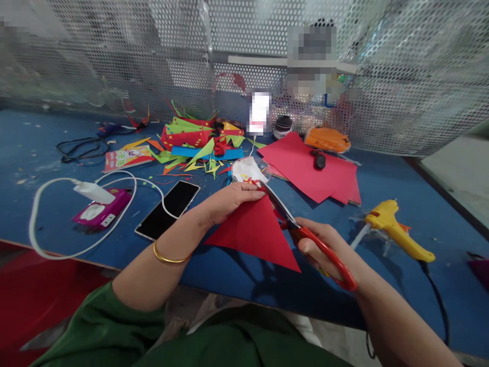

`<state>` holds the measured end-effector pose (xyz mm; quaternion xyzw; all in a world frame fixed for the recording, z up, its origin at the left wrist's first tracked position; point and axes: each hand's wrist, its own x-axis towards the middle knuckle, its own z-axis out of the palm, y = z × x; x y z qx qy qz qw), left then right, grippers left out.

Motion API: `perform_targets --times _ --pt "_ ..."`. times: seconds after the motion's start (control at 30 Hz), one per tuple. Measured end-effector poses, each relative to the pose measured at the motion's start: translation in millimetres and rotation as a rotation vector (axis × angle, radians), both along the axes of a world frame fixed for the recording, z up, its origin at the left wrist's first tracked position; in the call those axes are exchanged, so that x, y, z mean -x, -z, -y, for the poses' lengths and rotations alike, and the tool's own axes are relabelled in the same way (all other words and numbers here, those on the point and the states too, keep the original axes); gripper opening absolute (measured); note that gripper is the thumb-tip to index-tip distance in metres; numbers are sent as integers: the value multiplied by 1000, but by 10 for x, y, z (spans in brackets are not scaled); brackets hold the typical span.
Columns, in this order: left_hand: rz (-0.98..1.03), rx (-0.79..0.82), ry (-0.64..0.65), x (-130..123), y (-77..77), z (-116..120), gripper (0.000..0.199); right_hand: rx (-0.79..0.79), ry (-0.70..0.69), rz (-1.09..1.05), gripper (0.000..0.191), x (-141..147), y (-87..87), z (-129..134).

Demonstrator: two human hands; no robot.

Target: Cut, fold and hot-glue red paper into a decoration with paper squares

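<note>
My left hand [233, 199] pinches a red paper triangle [255, 229] near its top corner, thumb and fingers pressed together over it. The triangle's wide edge faces me, above the blue table. In my right hand [317, 239] is a pair of scissors [332, 257] with red handles. Their metal blades point up and left, along the triangle's right side, with the tips close to my left fingertips. Whether the blades have paper between them I cannot tell. Just beyond my left hand sits a small clear dish [246, 168] with white paper and tiny coloured bits.
Larger red sheets [317, 173] lie at the back right under a car key [319, 159]. A yellow glue gun [397, 229] rests on the right. On the left are a black phone [168, 209], a purple extension socket [103, 206] and white cable. Coloured paper scraps [198, 148] pile behind.
</note>
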<state>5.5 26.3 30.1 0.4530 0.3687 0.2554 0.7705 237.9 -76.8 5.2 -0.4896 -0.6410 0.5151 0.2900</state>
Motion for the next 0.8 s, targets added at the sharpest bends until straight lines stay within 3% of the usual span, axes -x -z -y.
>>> perform_targets --times 0.33,0.47,0.53,0.63,0.73,0.8 --pt "-4 -7 -14 21 0 -3 15 -13 29 -138 76 -16 -41 44" --pt "21 16 -48 24 34 -26 15 -77 1 -54 78 -48 -15 31" --pt "31 23 -75 23 39 -39 14 -134 28 58 78 -63 0 8" --pt "43 16 -129 30 39 -68 12 -214 187 368 71 -68 -14 -38" --pt "29 -15 -193 48 48 -102 11 -182 377 798 50 -38 -64 -90" --pt "-2 -55 -234 60 53 -117 13 -138 426 1038 43 -5 -83 -125"
